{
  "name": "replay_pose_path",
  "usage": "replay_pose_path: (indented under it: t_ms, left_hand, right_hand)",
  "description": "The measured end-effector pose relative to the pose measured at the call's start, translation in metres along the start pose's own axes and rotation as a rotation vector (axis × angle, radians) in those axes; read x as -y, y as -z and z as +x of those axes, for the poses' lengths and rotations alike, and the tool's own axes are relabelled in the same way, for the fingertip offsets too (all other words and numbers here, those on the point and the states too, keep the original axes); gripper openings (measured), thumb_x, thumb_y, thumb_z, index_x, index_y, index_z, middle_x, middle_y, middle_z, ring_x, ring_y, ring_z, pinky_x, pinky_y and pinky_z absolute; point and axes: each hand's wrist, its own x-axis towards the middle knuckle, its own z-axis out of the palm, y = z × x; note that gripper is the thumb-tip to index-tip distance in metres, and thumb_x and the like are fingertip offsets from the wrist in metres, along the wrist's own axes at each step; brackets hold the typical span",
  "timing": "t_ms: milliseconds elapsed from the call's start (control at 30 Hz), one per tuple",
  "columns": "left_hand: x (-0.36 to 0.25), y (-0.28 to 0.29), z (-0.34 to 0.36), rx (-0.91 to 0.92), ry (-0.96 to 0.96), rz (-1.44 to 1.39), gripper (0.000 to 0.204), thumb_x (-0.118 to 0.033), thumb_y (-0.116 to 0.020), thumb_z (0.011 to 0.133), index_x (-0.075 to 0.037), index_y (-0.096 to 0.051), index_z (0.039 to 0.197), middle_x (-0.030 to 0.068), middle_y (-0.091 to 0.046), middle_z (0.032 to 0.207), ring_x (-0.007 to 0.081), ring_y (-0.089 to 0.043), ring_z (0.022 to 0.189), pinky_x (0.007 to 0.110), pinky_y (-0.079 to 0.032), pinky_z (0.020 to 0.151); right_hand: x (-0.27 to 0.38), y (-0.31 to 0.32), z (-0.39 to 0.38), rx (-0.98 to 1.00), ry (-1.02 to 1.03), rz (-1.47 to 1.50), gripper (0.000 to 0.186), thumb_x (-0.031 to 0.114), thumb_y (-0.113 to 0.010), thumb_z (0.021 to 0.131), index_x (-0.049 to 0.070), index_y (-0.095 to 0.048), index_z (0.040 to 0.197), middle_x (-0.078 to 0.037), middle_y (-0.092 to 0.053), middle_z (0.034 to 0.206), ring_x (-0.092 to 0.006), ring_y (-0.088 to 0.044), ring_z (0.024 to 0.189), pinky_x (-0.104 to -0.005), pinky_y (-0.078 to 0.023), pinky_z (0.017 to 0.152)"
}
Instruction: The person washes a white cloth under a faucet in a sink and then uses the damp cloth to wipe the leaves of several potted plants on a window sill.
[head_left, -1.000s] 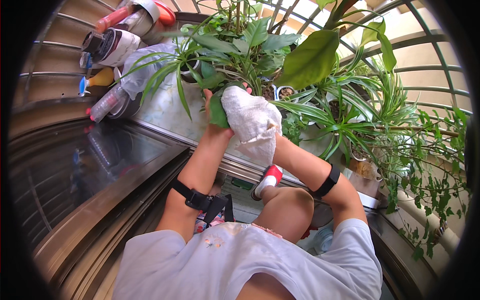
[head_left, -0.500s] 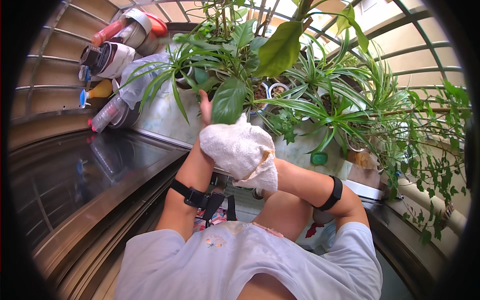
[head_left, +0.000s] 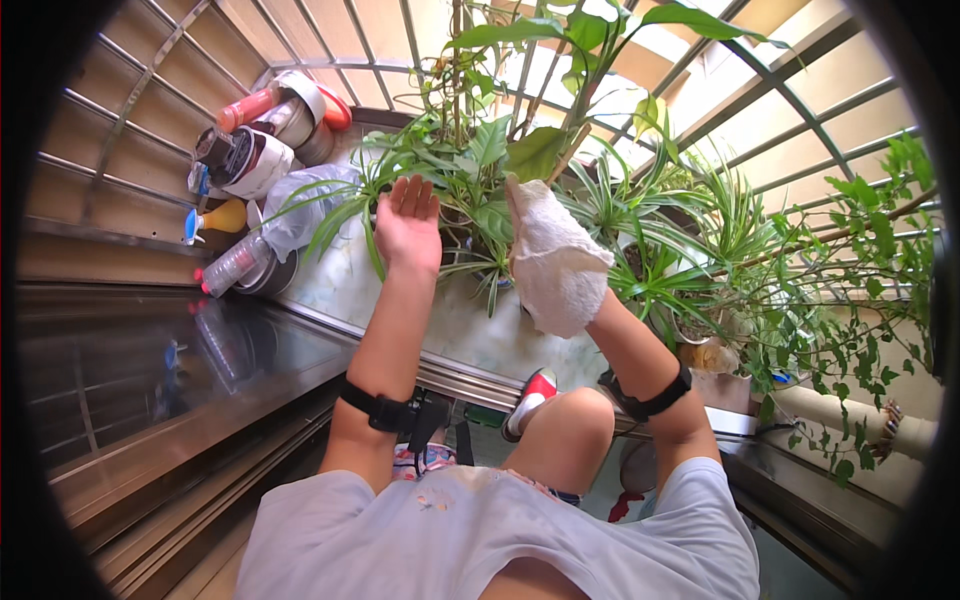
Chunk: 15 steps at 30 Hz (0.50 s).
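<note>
My left hand (head_left: 408,224) is raised with the palm open and the fingers apart, holding nothing, just in front of the leafy potted plants (head_left: 480,160) on the ledge. My right hand is wrapped inside a white cloth (head_left: 552,262) and reaches up toward a broad green leaf (head_left: 535,152). The cloth hides the fingers of that hand. Both forearms carry a black wristband.
A pale stone ledge (head_left: 450,325) bears the pots. At its left end stand a clear bottle with a red cap (head_left: 232,265), a yellow spray bottle (head_left: 218,218), a plastic bag (head_left: 300,205) and stacked containers (head_left: 260,140). Metal window bars (head_left: 760,100) curve behind the plants. My knee (head_left: 575,425) is raised below.
My left hand has let go of the leaf and moved up and left, now open. My right hand with the cloth has lifted toward the higher leaves.
</note>
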Motion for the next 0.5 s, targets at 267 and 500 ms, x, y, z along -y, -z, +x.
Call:
replay_pose_path:
  t_ms: [267, 500]
  left_hand:
    - [0.010, -0.051, 0.010, -0.071, -0.060, 0.606, 0.047, -0.035, -0.063, 0.087, -0.006, -0.049, 0.120, 0.0067, -0.056, 0.115, 0.0197, -0.053, 0.102, 0.040, -0.038, 0.092]
    - [-0.005, 0.007, 0.002, 0.191, 0.032, 0.109, 0.035, -0.020, -0.039, 0.097, -0.004, -0.044, 0.128, 0.0124, -0.051, 0.129, 0.0274, -0.051, 0.117, 0.046, -0.042, 0.098]
  right_hand:
    - [0.008, -0.001, 0.006, 0.055, 0.104, -0.100, 0.039, 0.021, -0.053, 0.081, 0.002, -0.051, 0.115, -0.019, -0.057, 0.098, -0.0354, -0.058, 0.087, -0.0393, -0.048, 0.073]
    - [0.037, 0.039, 0.004, 0.041, -0.008, -0.091, 0.032, 0.015, -0.050, 0.084, 0.001, -0.053, 0.113, -0.018, -0.057, 0.104, -0.0318, -0.057, 0.093, -0.0363, -0.048, 0.077]
